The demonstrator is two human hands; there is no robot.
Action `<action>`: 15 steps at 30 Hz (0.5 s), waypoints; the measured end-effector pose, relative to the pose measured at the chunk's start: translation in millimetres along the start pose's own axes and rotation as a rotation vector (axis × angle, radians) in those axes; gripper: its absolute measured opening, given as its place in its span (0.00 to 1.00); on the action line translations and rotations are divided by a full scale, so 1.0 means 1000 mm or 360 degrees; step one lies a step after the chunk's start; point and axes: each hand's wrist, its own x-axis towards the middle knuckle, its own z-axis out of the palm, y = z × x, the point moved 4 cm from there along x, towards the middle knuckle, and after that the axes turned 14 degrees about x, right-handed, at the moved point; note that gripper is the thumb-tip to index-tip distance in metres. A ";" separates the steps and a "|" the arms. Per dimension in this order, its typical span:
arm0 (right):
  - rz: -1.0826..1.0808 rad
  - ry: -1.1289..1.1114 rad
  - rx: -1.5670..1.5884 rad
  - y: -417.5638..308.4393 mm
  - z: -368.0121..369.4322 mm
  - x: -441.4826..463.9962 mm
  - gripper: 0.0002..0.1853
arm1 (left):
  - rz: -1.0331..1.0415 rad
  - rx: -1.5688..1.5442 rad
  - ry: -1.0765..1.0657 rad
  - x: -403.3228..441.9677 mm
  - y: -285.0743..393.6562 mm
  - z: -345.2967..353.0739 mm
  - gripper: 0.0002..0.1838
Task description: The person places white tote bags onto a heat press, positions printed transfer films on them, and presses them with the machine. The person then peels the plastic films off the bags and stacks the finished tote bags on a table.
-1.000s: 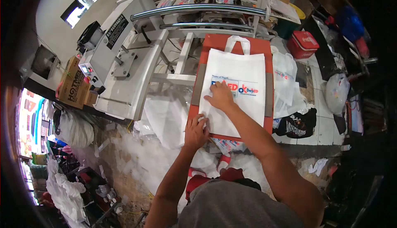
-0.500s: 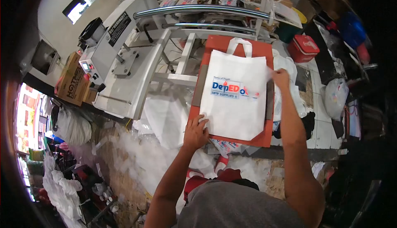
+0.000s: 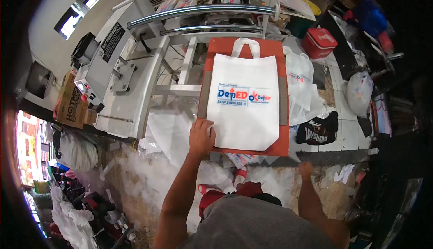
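Landmark: the red board [image 3: 283, 138]. On it we find a white bag [image 3: 244, 102], lying flat, its handle loop toward the board's far edge. Its print, in blue and red, faces up; we read "DepED" and "SBEP SUPPLIES" beside a smaller "OK DepED".

We note the left hand [image 3: 201, 136] at the board's near left edge, back uppermost, fingertips at the bag's side. Its fingers lie close together, slightly bent; whether they pinch the bag or merely rest there, we cannot tell. The right hand [image 3: 305, 168] is off the board, beyond its near right corner and apart from the bag. It is blurred, so we cannot tell whether its fingers are spread or hold anything.

Left of the board we record a white machine [image 3: 99, 66], with a cardboard box [image 3: 71, 101] farther out. Right of the board lie more white bags [image 3: 300, 71] and a black cloth [image 3: 318, 128]; a red cooler [image 3: 319, 43] stands past its far right corner. Red slippers [image 3: 209, 189] show below its near edge.
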 end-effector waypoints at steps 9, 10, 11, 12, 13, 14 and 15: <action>0.0051 -0.1958 0.0033 -0.153 0.041 -0.131 0.25 | 0.0132 -0.0048 0.0098 0.012 -0.002 0.012 0.16; -0.0131 -0.1850 0.0244 -0.218 0.025 -0.130 0.23 | 0.0058 -0.0213 0.0108 0.007 -0.007 0.011 0.16; -0.0316 -0.1721 0.0449 -0.282 0.008 -0.126 0.21 | -0.0013 -0.0382 0.0127 0.003 -0.011 0.010 0.15; -0.0444 -0.1675 0.0657 -0.347 -0.016 -0.120 0.20 | -0.0003 -0.0387 0.0130 -0.003 -0.016 0.010 0.15; -0.0723 -0.1427 0.0713 -0.375 -0.009 -0.109 0.16 | -0.0109 -0.0456 0.0180 -0.014 -0.029 0.008 0.14; -0.0836 -0.1312 0.0867 -0.413 -0.015 -0.098 0.15 | -0.0217 -0.0524 0.0230 -0.028 -0.042 0.005 0.14; -0.0950 -0.1196 0.1019 -0.452 -0.021 -0.085 0.15 | -0.0328 -0.0505 0.0244 -0.043 -0.054 0.001 0.13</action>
